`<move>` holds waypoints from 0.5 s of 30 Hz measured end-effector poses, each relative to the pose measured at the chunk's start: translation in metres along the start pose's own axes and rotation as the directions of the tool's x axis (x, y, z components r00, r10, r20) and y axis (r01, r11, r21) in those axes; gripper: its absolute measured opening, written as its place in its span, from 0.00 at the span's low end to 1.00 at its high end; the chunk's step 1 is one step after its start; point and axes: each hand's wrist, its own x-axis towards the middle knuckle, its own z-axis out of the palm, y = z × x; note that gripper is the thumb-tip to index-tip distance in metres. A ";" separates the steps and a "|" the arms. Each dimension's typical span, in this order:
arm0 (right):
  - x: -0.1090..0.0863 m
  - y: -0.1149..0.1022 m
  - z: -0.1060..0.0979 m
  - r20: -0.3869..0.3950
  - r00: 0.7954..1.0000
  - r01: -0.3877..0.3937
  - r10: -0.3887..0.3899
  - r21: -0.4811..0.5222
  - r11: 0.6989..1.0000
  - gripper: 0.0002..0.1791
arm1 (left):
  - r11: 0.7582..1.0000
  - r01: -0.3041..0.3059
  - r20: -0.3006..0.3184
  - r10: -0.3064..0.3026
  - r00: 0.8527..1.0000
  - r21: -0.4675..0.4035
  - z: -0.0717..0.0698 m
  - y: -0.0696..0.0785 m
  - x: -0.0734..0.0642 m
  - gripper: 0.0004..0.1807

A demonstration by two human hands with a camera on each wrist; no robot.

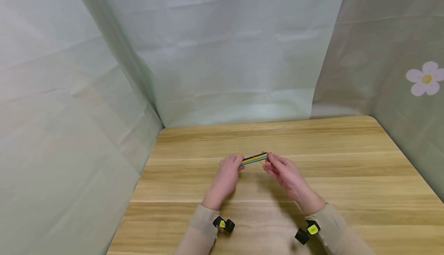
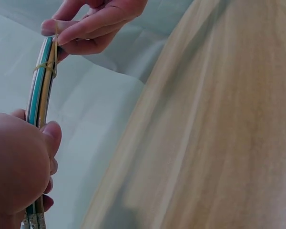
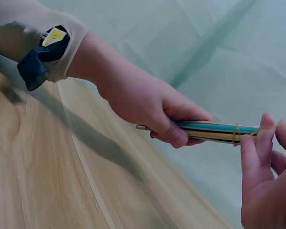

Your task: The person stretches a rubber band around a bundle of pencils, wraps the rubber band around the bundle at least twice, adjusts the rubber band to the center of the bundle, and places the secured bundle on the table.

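Observation:
A bundle of pencils (image 1: 254, 158), with turquoise, yellow and dark barrels, is held in the air above the table. My left hand (image 1: 224, 177) grips one end; metal ferrules stick out past that hand in the left wrist view. Around the other part of the bundle (image 2: 36, 102) runs a thin tan rubber band (image 2: 46, 67). At that far end, my right hand (image 1: 287, 176) pinches a stretched loop of the rubber band (image 3: 237, 136) between its fingers. The pencil tips are partly hidden behind the right fingers (image 3: 264, 143).
The wooden table (image 1: 256, 139) lies under both hands. Pale cloth (image 1: 236, 54) hangs behind it and on both sides, with a printed flower (image 1: 427, 79) at the right. Each sleeve bears a small black wrist camera (image 1: 302, 236).

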 end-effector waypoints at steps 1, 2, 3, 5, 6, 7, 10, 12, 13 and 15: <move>0.001 0.000 -0.001 -0.008 1.000 -0.003 0.003 -0.010 1.000 0.11 | 1.000 0.002 0.003 -0.002 1.000 0.017 0.001 0.000 0.000 0.10; 0.001 0.001 -0.001 -0.015 1.000 -0.007 0.007 -0.022 1.000 0.12 | 1.000 0.001 0.003 -0.001 1.000 0.026 0.001 0.000 -0.001 0.09; 0.002 0.001 -0.002 -0.023 1.000 -0.010 0.009 -0.036 0.999 0.13 | 0.999 0.001 0.001 -0.001 1.000 0.034 0.002 0.001 -0.001 0.08; 0.003 0.002 -0.003 -0.037 0.999 -0.014 0.011 -0.072 0.997 0.18 | 0.999 0.000 -0.004 0.000 1.000 0.046 0.003 0.001 -0.002 0.07; 0.003 0.002 -0.003 -0.039 0.999 -0.015 0.012 -0.087 0.996 0.21 | 0.999 -0.001 -0.006 0.002 1.000 0.048 0.003 0.001 -0.002 0.06; 0.003 0.002 -0.004 -0.032 0.999 -0.015 0.011 -0.110 0.994 0.24 | 0.999 -0.003 -0.010 0.004 1.000 0.051 0.003 0.000 -0.003 0.06; 0.004 0.001 -0.005 -0.022 1.000 0.012 -0.017 -0.217 0.976 0.26 | 0.997 -0.010 -0.018 0.012 1.000 0.075 0.002 0.000 -0.004 0.05; 0.004 0.000 -0.008 0.003 0.999 0.046 -0.048 -0.338 0.940 0.25 | 0.994 -0.029 -0.009 0.031 0.999 0.107 0.002 0.000 -0.005 0.05; 0.004 -0.001 -0.009 0.022 0.998 0.068 -0.065 -0.414 0.908 0.24 | 0.991 -0.043 -0.001 0.043 0.999 0.124 0.002 0.000 -0.005 0.05; 0.003 -0.002 -0.011 0.046 0.995 0.103 -0.093 -0.535 0.838 0.21 | 0.986 -0.075 0.016 0.073 0.997 0.152 0.002 0.000 -0.006 0.06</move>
